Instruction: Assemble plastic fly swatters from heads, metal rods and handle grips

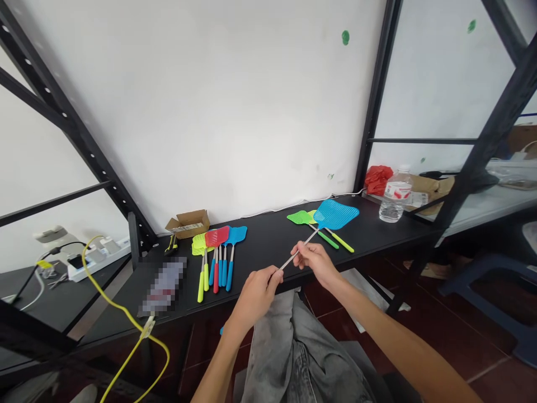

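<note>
A blue fly swatter is held slantwise over the table's front edge, its head up to the right. My left hand is closed around the lower part of its thin metal shaft. Further up, my right hand pinches the same shaft between thumb and fingers. A bit of blue shows beside my left forearm; most of it is hidden. Behind the held head lie a green fly swatter and a yellow-green one. To the left, yellow-green, red and blue fly swatters lie in an overlapping row.
On the black table are a small open cardboard box, a pixelated flat object with a yellow cable, and a water bottle. A red plastic bag sits behind the bottle. Black metal posts flank the table.
</note>
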{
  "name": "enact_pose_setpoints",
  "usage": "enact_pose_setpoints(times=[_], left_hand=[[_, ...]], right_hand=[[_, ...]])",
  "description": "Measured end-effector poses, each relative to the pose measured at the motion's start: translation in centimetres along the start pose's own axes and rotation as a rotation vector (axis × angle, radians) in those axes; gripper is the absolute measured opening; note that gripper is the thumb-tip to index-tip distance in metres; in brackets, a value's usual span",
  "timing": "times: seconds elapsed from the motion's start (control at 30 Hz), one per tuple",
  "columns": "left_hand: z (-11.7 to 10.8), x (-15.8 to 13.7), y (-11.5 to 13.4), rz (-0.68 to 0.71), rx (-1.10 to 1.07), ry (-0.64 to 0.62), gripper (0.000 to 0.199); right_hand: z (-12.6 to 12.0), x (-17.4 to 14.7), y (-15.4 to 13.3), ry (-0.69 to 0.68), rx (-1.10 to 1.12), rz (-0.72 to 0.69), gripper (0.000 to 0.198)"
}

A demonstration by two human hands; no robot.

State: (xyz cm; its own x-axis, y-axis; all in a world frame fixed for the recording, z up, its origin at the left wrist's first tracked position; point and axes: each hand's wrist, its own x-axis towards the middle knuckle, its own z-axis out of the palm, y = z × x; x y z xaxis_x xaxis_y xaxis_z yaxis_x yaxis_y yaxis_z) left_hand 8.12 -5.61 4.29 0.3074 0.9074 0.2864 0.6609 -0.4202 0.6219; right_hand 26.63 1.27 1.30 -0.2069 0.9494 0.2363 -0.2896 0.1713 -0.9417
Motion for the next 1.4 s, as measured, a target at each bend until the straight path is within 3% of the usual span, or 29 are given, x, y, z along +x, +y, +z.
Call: enact_pose_setpoints(times=[0.3, 0.43, 0.7, 1.03, 1.4], left_hand=[[-2.5, -0.4, -0.4, 0.028, 0.043, -0.078, 0.043], [-3.0, -0.4, -0.9, 0.021, 0.081, -0.109, 0.045], [-2.8, -0.4, -1.7, -0.021, 0.126, -0.087, 0.039], [-1.1, -0.3, -0.3, -0.008, 0.111, -0.051, 0.034], [-1.2, -0.2, -0.5, -0.020, 0.096, -0.058, 0.040]], right_hand=[[-4.4, 1.6, -2.3, 0.248, 0.075, -0.056, 0.041], [-5.1, 1.9, -2.1, 0.257, 0.119, -0.046, 0.041], [-4.2, 1.9, -1.3, 0.168, 0.176, -0.016, 0.039], [0.8, -0.2, 0.9, -0.182, -0.022, 0.074, 0.044], [-0.7, 0.4, 0.9, -0.016, -0.012, 0.078, 0.045]])
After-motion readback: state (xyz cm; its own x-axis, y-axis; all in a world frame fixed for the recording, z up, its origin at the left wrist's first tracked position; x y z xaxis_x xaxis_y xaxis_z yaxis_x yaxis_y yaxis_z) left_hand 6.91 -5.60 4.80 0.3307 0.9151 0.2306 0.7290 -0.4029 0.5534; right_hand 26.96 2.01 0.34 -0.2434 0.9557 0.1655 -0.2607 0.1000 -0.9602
